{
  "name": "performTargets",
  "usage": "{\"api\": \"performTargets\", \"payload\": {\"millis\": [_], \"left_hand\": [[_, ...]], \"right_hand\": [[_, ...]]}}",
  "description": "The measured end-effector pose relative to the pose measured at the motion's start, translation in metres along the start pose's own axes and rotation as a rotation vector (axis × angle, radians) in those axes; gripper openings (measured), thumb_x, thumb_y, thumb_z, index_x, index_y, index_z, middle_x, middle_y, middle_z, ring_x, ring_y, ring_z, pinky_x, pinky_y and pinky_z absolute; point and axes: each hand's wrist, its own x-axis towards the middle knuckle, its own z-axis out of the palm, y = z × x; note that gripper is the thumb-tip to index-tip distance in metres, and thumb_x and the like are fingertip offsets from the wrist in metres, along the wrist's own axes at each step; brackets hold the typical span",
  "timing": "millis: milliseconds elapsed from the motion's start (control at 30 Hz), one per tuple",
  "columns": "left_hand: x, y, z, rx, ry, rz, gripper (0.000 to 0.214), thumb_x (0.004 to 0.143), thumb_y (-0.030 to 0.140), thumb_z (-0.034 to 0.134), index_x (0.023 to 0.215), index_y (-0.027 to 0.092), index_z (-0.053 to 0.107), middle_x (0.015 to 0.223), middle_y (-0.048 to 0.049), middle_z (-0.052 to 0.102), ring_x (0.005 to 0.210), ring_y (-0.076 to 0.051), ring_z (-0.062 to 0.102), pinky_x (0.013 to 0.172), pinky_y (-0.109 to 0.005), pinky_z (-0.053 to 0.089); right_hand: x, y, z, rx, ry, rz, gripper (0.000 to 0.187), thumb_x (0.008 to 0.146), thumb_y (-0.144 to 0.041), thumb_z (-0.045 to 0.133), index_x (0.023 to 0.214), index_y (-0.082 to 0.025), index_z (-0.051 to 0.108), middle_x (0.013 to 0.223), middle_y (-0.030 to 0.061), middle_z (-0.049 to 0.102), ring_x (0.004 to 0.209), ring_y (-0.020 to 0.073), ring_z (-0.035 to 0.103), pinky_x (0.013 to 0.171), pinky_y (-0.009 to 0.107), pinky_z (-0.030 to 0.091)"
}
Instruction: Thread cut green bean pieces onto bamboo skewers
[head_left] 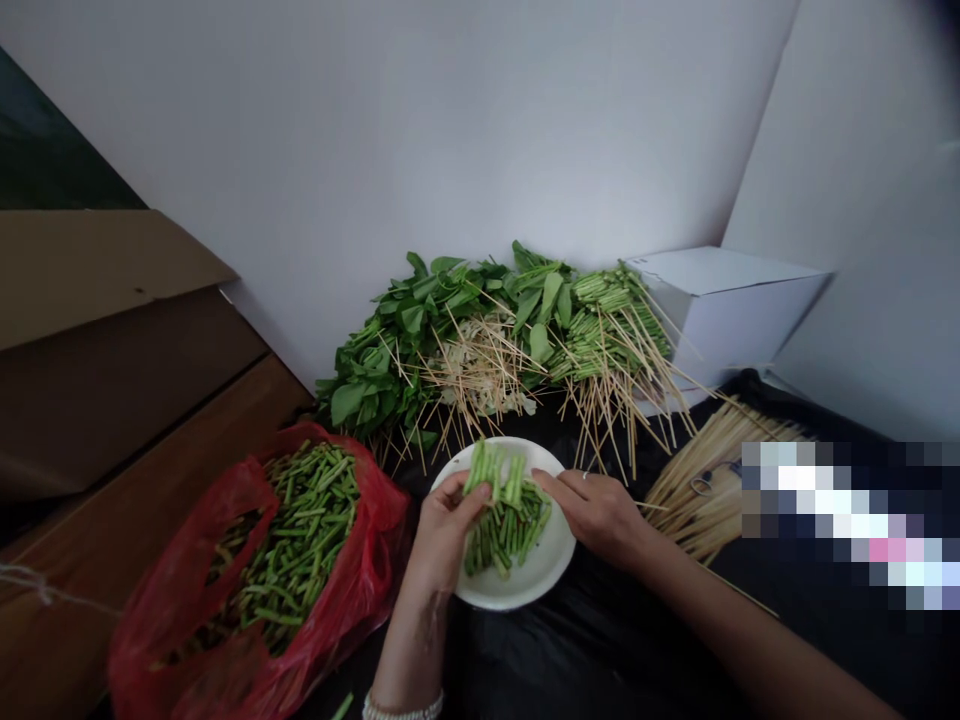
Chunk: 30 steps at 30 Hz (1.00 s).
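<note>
My left hand (455, 515) pinches a row of short cut green stems (495, 472) lying side by side above a white plate (559, 570). My right hand (600, 510) is closed at the right end of that row, fingertips close to the stems. A thin bamboo skewer (654, 506) sticks out behind my right hand, which appears to grip it; its front part is hidden. More loose stem pieces (510, 535) lie on the plate beneath my fingers.
A red plastic bag (379, 500) full of cut stems stands at left. Behind the plate lie skewered leafy greens (367, 375), pale skewered pieces (480, 360) and skewered green stems (615, 325). Bare skewers (697, 480) with scissors (703, 484) lie at right; a white box (742, 310) stands behind.
</note>
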Motion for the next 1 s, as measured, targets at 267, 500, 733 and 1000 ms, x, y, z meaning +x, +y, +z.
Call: {"api": "performTargets", "payload": {"millis": [267, 500, 733, 1000], "left_hand": [[0.012, 0.057, -0.003, -0.289, 0.224, 0.326, 0.022, 0.061, 0.030, 0.083, 0.076, 0.020, 0.069, 0.082, -0.0012, 0.071, 0.068, -0.011, 0.062, 0.066, -0.022, 0.050], [-0.002, 0.017, 0.033, -0.032, 0.063, 0.126, 0.046, 0.080, 0.048, 0.063, 0.120, 0.025, 0.061, 0.120, -0.0101, 0.064, 0.102, -0.021, 0.062, 0.082, -0.030, 0.049], [-0.007, -0.015, 0.061, 0.282, -0.205, 0.084, 0.035, 0.081, 0.037, 0.063, 0.112, 0.022, 0.069, 0.111, -0.0095, 0.069, 0.098, -0.023, 0.064, 0.084, -0.032, 0.048], [0.010, -0.001, 0.088, 0.400, -0.130, 0.295, 0.019, 0.078, 0.026, 0.064, 0.091, 0.019, 0.076, 0.095, -0.0087, 0.071, 0.089, -0.021, 0.062, 0.072, -0.028, 0.047]], "right_hand": [[0.007, 0.000, -0.007, 0.083, 0.023, 0.152, 0.021, 0.093, -0.016, 0.044, 0.095, -0.014, 0.065, 0.071, 0.0036, 0.065, 0.065, 0.0143, 0.059, 0.066, 0.027, 0.042], [0.007, -0.002, -0.010, 0.426, 0.018, 0.454, 0.019, 0.095, -0.025, 0.041, 0.091, -0.020, 0.059, 0.071, -0.0001, 0.066, 0.062, 0.0115, 0.061, 0.063, 0.022, 0.043], [0.009, -0.006, -0.013, 0.689, 0.044, 0.551, 0.018, 0.097, -0.026, 0.034, 0.092, -0.022, 0.050, 0.065, -0.0030, 0.059, 0.052, 0.0097, 0.055, 0.054, 0.021, 0.042], [0.015, -0.006, -0.015, 0.848, 0.101, 0.662, 0.022, 0.098, -0.033, 0.035, 0.090, -0.021, 0.051, 0.057, -0.0057, 0.054, 0.043, 0.0091, 0.050, 0.050, 0.022, 0.041]]}}
